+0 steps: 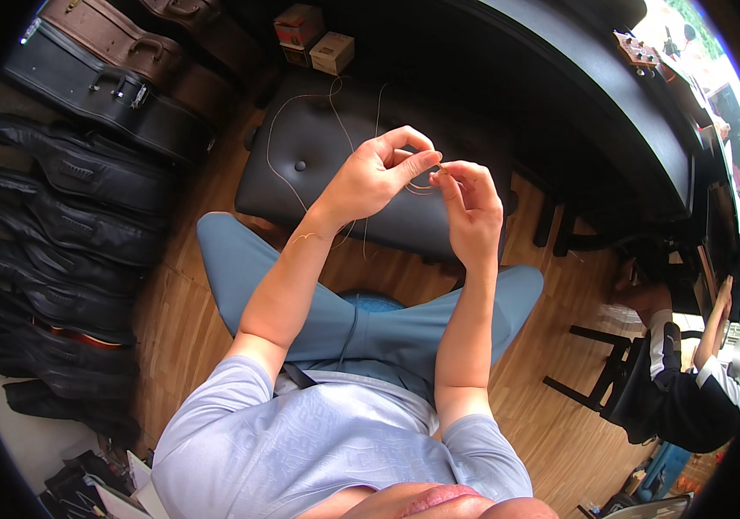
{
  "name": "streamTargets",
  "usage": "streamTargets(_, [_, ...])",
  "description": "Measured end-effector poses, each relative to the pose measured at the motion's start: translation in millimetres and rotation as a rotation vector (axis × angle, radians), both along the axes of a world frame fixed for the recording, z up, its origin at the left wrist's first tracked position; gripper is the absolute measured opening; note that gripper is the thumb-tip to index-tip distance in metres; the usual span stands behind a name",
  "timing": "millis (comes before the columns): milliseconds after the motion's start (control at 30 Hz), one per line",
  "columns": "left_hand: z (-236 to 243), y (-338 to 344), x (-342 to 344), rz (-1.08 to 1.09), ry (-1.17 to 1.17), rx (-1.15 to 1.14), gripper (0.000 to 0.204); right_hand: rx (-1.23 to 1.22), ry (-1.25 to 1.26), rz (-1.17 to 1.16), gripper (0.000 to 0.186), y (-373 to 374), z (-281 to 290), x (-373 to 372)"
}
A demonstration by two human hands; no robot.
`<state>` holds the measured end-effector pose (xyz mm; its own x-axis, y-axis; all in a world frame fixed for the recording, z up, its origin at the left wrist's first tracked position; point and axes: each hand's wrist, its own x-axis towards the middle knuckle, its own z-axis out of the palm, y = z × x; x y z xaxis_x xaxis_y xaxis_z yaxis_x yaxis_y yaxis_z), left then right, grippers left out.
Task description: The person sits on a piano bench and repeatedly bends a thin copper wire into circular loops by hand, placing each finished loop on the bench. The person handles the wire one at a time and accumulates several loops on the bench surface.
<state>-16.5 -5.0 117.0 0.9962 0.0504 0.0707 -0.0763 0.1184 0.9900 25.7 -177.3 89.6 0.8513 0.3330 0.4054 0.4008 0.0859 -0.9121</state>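
My left hand (378,177) and my right hand (469,203) are raised close together over a black padded bench (292,164), both with fingers pinched on a thin, bronze-coloured string (419,192). A small loop of the string hangs between the hands, below the fingertips. Long loose lengths of it curve across the bench toward its far end, and some cross or pass beside my left forearm. The exact point where the fingertips grip is too small to make out.
Several black and brown instrument cases (76,233) line the left. Two small boxes (332,54) sit beyond the bench. A black piano-like body (577,86) curves along the right, with a headstock (638,52) atop. Another person (694,389) sits at the right near a black stool frame (586,381).
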Motion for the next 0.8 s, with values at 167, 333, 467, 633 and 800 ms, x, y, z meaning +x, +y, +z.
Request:
streamTargets(167, [4.0, 4.1, -1.7, -0.013, 0.058, 0.005, 0.018, -0.107, -0.084, -0.009, 0.015, -2.7, -1.3, 5.4])
streamTargets(333, [7.5, 1.7, -2.7, 0.046, 0.082, 0.113, 0.022, 0.024, 0.250, 0.140, 0.016, -9.1, 3.9, -1.3])
streamTargets(467, [4.1, 0.3, -0.7, 0.051, 0.083, 0.172, 0.021, -0.122, 0.255, 0.053, 0.017, -10.0, 9.5, -1.8])
streamTargets(633, [-4.9, -1.0, 3.7, 0.091, 0.054, 0.161, 0.020, -0.041, 0.346, 0.083, 0.017, -4.8, 4.8, -0.3])
streamTargets(800, [-5.4, -2.1, 4.7, 0.101, 0.041, 0.094, 0.020, -0.064, 0.300, 0.098, 0.016, -4.8, 3.2, -0.2])
